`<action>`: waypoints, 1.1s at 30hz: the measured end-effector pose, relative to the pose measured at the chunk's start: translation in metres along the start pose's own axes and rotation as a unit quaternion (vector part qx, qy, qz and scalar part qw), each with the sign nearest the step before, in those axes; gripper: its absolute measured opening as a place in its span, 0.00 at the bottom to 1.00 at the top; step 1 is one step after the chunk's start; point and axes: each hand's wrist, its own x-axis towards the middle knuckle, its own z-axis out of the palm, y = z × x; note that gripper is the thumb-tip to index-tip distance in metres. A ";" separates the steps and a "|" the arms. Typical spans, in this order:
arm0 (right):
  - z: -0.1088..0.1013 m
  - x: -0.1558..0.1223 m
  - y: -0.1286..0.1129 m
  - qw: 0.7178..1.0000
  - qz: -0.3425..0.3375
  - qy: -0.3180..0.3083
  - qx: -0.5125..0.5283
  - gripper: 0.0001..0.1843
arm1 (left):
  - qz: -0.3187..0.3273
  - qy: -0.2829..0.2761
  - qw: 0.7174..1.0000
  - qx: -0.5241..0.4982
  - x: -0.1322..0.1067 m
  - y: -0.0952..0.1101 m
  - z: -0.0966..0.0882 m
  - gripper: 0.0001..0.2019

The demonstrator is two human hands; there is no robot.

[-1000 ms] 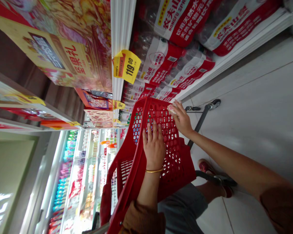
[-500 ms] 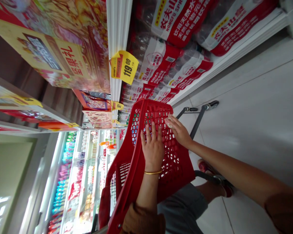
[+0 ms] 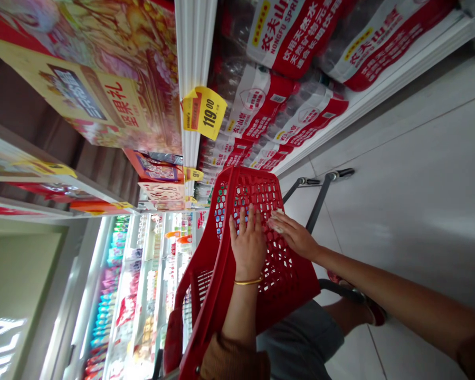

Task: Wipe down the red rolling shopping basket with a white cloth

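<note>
The red plastic shopping cart (image 3: pixel 301 279) appears turned sideways in the tilted view, its perforated side facing my hands. My left hand (image 3: pixel 248 245), with a gold bracelet (image 3: pixel 248 282) at the wrist, lies flat on that side, fingers outstretched. Just to its right, my right hand (image 3: pixel 298 237) presses a crumpled white tissue or cloth (image 3: pixel 276 219) against the same perforated side. Most of the tissue is hidden under the fingers.
Packs of bottled water (image 3: pixel 277 100) line the shelf above the cart. Gift boxes (image 3: pixel 114 105) and a yellow price tag (image 3: pixel 206 112) are at upper left. A lit display case (image 3: pixel 150 274) stands lower left. Grey cart legs (image 3: pixel 320 200) rest on the tiled floor (image 3: pixel 419 190).
My right hand, with the tissue, has slid down along the cart's side. My left hand has stayed nearly in place. The whole scene has shifted slightly downward and to the right.
</note>
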 end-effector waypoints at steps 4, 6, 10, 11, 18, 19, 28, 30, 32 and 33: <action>0.001 0.055 0.010 0.997 0.032 0.068 -0.009 0.24 | -0.009 0.006 1.000 0.002 -0.002 -0.003 0.002 0.24; 0.003 0.083 0.017 0.994 0.044 0.098 -0.024 0.23 | -0.014 0.010 1.000 0.002 -0.004 -0.003 0.001 0.25; 0.007 0.106 0.025 0.994 0.032 0.088 -0.050 0.22 | -0.021 0.015 1.000 -0.002 -0.006 -0.004 -0.002 0.26; 0.007 0.105 0.025 0.995 0.027 0.080 -0.052 0.21 | -0.023 0.016 1.000 -0.003 -0.006 -0.005 -0.003 0.26; 0.007 0.069 0.014 0.999 -0.001 0.017 -0.045 0.22 | -0.025 0.009 1.000 0.001 -0.011 -0.009 -0.001 0.27; 0.008 0.064 0.012 0.999 -0.007 0.011 -0.044 0.22 | -0.024 0.007 1.000 0.001 -0.011 -0.009 0.000 0.27; 0.011 0.014 -0.005 0.997 -0.052 -0.051 -0.026 0.23 | -0.062 0.016 0.998 -0.005 -0.012 -0.014 -0.004 0.27; 0.008 0.023 -0.005 0.998 -0.048 -0.044 -0.016 0.23 | -0.063 0.013 0.998 -0.008 -0.013 -0.015 -0.004 0.27; 0.006 0.045 -0.002 0.999 -0.031 -0.009 -0.013 0.22 | -0.061 0.008 0.998 -0.010 -0.013 -0.016 -0.003 0.27; 0.007 0.060 0.001 1.000 -0.016 0.015 -0.014 0.22 | -0.061 0.006 0.998 -0.011 -0.014 -0.016 -0.002 0.28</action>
